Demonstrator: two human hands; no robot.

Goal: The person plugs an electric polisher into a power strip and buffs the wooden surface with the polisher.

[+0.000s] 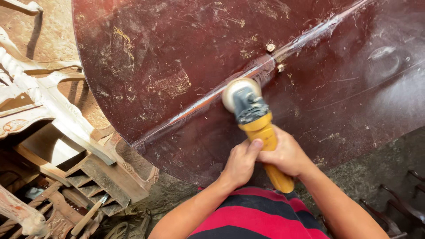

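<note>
Both my hands grip a yellow angle grinder (259, 128) with a grey head. My left hand (240, 163) wraps the body from the left, thumb up along it. My right hand (287, 155) clasps the yellow handle from the right. The grinder's pale round disc (233, 90) rests on a large dark red-brown round tabletop (177, 53), right on a shiny seam line (265, 62) that runs diagonally across it. The surface is scratched and dusty, with worn tan patches.
Unfinished carved wooden furniture parts (40, 97) are stacked at the left, with a hammer (88, 214) lying among them. Dark chair pieces (398, 208) stand at the lower right. Two small chips (274, 57) lie by the seam. My striped red and black shirt (252, 219) fills the bottom.
</note>
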